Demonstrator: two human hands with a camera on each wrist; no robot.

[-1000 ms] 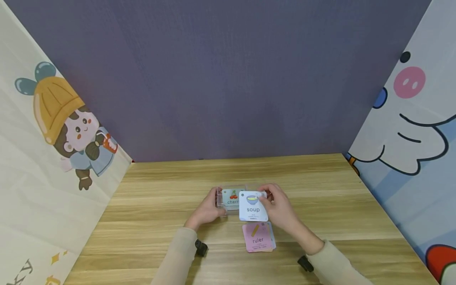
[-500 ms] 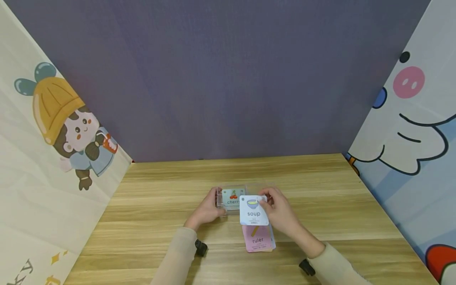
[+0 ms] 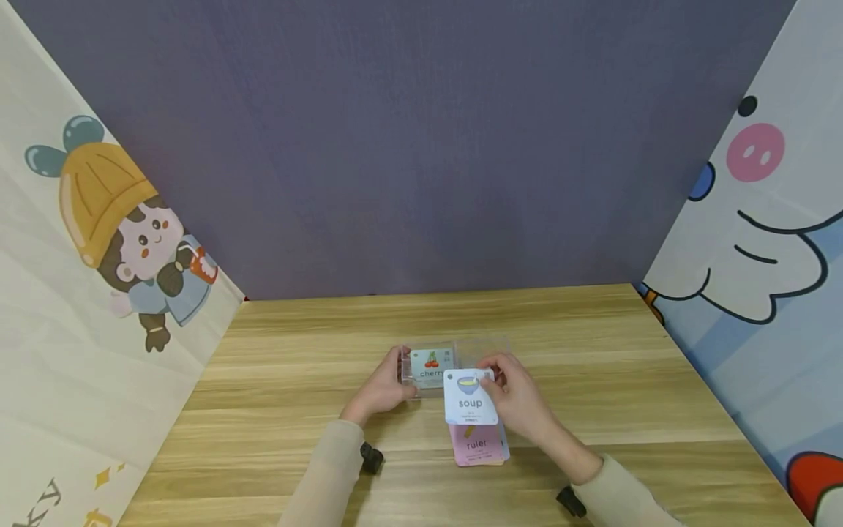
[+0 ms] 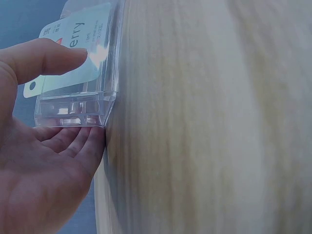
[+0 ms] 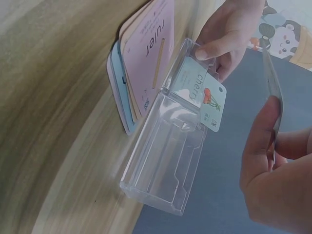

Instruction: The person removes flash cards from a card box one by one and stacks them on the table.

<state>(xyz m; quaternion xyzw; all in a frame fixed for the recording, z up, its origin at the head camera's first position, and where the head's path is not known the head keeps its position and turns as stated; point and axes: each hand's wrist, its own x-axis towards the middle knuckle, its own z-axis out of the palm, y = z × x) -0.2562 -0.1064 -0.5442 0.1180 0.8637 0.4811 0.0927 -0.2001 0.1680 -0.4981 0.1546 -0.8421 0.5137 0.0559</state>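
Observation:
My left hand [image 3: 380,386] grips the left end of a clear plastic card box [image 5: 163,151], its thumb lying over the box's near side. Inside that end stands a pale green "cherry" flashcard [image 3: 428,366]; the other compartment shows bare in the right wrist view. Between thumb and fingers, my right hand [image 3: 520,399] pinches a white "soup" flashcard [image 3: 469,404] by its upper right corner. From the right wrist this card appears nearly edge-on. It overlaps, in the head view, a small pile of cards topped by a pink "ruler" flashcard [image 3: 477,450].
The box and pile sit on a wood-grain table [image 3: 296,380]. A dark grey-purple panel [image 3: 421,161] rises behind it. Cartoon-printed sheets stand at the left [image 3: 53,307] and right [image 3: 790,307]. A small black camera is on each wrist.
My right hand has drawn the soup card a little toward me, away from the box, so it covers more of the ruler card. The left hand and box stay put.

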